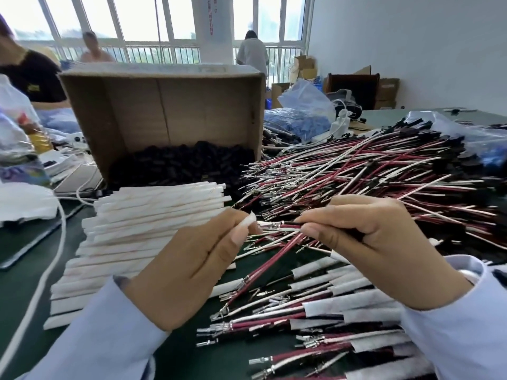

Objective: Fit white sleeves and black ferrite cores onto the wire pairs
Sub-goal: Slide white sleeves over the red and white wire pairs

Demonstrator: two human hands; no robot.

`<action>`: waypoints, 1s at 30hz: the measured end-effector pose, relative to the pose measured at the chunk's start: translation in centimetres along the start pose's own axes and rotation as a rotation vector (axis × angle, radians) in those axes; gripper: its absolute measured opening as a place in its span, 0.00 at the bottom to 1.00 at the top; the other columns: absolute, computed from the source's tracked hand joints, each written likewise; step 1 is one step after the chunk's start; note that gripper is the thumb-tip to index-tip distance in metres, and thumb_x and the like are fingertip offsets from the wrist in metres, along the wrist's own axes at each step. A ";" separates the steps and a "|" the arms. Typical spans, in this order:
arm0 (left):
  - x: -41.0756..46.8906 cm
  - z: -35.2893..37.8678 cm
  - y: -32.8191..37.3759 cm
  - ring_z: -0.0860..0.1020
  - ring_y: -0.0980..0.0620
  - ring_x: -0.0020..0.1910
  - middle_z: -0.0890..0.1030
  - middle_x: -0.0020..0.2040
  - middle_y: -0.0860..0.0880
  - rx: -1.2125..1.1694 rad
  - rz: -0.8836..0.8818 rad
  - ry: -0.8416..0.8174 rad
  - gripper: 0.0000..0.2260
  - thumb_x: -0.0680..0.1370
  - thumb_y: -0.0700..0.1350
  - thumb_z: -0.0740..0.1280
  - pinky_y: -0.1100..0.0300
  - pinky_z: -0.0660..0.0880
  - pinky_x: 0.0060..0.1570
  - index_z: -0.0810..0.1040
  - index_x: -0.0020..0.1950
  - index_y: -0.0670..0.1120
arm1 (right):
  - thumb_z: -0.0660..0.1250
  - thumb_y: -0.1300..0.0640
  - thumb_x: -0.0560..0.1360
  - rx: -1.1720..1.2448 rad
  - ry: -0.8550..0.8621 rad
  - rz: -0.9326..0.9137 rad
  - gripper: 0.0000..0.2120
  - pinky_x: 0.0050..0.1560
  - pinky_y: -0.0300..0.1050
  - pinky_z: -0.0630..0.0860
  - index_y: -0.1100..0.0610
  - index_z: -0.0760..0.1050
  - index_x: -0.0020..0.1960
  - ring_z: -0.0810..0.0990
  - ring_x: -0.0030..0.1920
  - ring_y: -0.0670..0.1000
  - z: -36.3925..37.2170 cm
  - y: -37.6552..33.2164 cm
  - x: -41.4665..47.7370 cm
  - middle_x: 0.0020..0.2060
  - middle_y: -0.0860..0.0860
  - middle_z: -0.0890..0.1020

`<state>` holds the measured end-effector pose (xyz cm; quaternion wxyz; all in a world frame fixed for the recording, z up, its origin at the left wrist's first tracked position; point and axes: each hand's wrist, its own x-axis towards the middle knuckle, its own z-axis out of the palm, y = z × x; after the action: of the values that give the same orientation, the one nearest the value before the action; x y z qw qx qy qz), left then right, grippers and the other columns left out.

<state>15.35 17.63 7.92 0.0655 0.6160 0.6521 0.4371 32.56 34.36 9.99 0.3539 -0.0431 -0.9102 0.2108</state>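
My left hand (pixel 197 264) pinches one white sleeve (pixel 249 219) by its end, its mouth facing right. My right hand (pixel 365 237) pinches a red and white wire pair (pixel 277 226), the metal terminals pointing left, just short of the sleeve's mouth. A stack of flat white sleeves (pixel 142 229) lies under and left of my left hand. Black ferrite cores (pixel 181 163) fill the bottom of an open cardboard box (pixel 162 111) lying on its side behind the stack. Loose wire pairs (pixel 370 171) are heaped at the right. Sleeved wire pairs (pixel 329 316) lie in a row at the lower right.
The table has a dark green top (pixel 22 292). A white cable (pixel 46 272) runs along the left side. Plastic bags and a bottle (pixel 38 138) crowd the far left. A bag of blue parts (pixel 299 122) sits behind the wires. Other people stand or sit near the windows.
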 end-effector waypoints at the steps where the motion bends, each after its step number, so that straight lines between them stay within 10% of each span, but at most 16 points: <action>1: 0.0 0.0 0.1 0.66 0.59 0.28 0.69 0.29 0.56 0.038 0.031 0.001 0.13 0.81 0.55 0.53 0.72 0.63 0.31 0.76 0.51 0.55 | 0.66 0.51 0.75 -0.003 -0.004 -0.019 0.10 0.34 0.42 0.75 0.53 0.84 0.50 0.78 0.34 0.46 0.0 -0.2 0.0 0.33 0.44 0.80; 6: 0.0 -0.4 0.3 0.68 0.58 0.29 0.75 0.34 0.49 0.011 0.077 0.025 0.12 0.80 0.55 0.55 0.70 0.65 0.32 0.77 0.49 0.55 | 0.65 0.54 0.77 0.036 0.019 -0.092 0.09 0.36 0.35 0.73 0.57 0.82 0.49 0.78 0.35 0.45 -0.5 -1.1 -0.3 0.34 0.46 0.79; 11: 0.0 -0.1 0.6 0.70 0.65 0.32 0.74 0.36 0.63 -0.009 0.131 0.014 0.09 0.81 0.49 0.56 0.78 0.64 0.34 0.76 0.48 0.54 | 0.65 0.58 0.75 0.063 0.010 -0.111 0.08 0.36 0.31 0.71 0.59 0.82 0.48 0.77 0.35 0.44 -0.6 -1.6 -0.3 0.34 0.45 0.78; 30: -0.2 -0.1 0.3 0.71 0.61 0.32 0.77 0.39 0.51 0.018 0.103 0.028 0.08 0.80 0.55 0.57 0.72 0.66 0.34 0.75 0.48 0.56 | 0.67 0.59 0.76 -0.017 0.041 -0.162 0.07 0.30 0.42 0.71 0.60 0.82 0.47 0.74 0.29 0.50 -0.6 -1.6 -0.9 0.29 0.52 0.75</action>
<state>15.54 17.38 8.11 0.0284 0.6433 0.6241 0.4426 33.72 32.97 10.51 0.3879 0.0234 -0.9050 0.1729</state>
